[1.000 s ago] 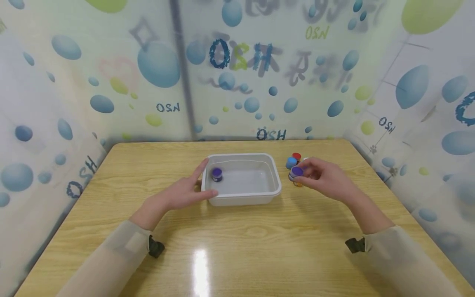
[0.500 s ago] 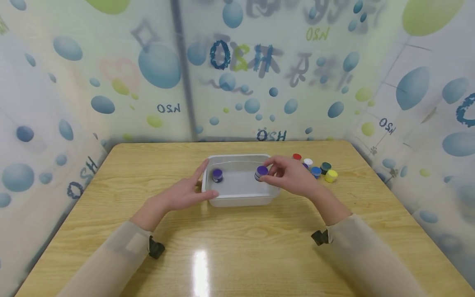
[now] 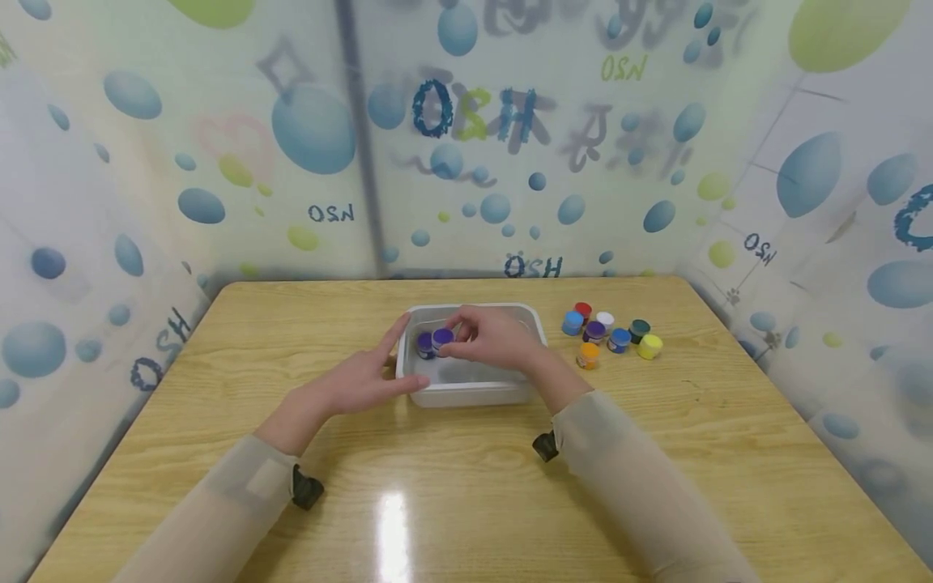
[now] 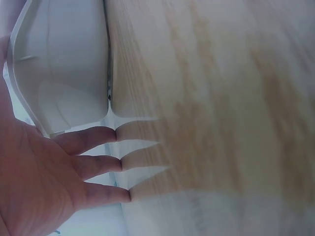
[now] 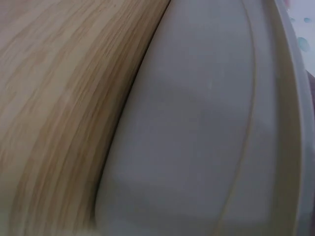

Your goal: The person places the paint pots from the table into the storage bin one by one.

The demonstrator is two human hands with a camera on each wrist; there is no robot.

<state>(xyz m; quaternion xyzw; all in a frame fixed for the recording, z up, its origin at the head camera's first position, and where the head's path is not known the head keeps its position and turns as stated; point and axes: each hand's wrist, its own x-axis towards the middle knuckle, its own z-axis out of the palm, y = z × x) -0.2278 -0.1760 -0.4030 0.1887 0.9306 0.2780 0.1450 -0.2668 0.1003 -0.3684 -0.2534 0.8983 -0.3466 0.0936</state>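
Note:
A white plastic tub (image 3: 474, 395) stands on the wooden table. My left hand (image 3: 348, 379) rests at its left end, index finger along the left rim and thumb on the front rim. In the left wrist view the other fingers (image 4: 96, 164) stretch straight down beside the tub's outer wall. Inside the tub my right hand (image 3: 492, 338) pinches a small paint pot (image 3: 441, 340) with a purple lid between thumb and fingers. A second purple-lidded paint pot (image 3: 424, 346) stands just left of it. The right wrist view takes in only the tub's outer wall (image 5: 187, 118) and the table.
Right of the tub stand several paint pots: red (image 3: 582, 310), light blue (image 3: 572, 323), white (image 3: 605, 320), dark purple (image 3: 594, 331), blue (image 3: 619, 340), dark green (image 3: 639, 329), yellow (image 3: 650, 346) and orange (image 3: 587, 355). Patterned walls border the table (image 3: 466, 486).
My right hand has carried the purple-lidded paint pot leftward from the group of pots into the tub, beside the other purple-lidded pot. My left hand has stayed at the tub's left end.

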